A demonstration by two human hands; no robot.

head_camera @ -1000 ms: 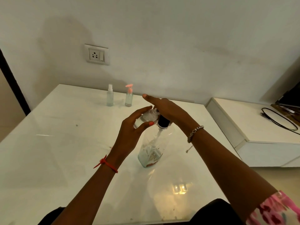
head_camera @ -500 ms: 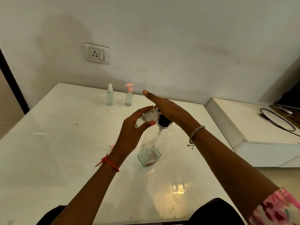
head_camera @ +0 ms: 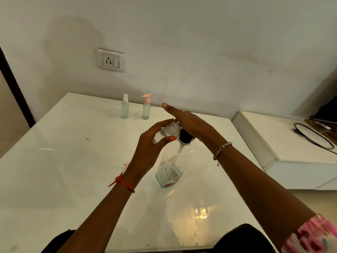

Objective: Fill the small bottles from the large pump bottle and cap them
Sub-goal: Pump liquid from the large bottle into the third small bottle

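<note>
Pump bottle, small bottle: clear plastic

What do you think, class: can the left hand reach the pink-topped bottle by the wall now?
Likely not freely: the left hand grips a small bottle at the pump bottle. Nothing stands between it and the pink-topped bottle.

Three small bottles (one pump bottle)

We see a glossy white desk. Pump bottle: clear, black collar. Small bottle: clear. Along the desk's far edge: clear spray bottle with a white top, clear dispenser with a pink top. Red thread, silver bracelet, pink floral sleeve, black cable.
</note>
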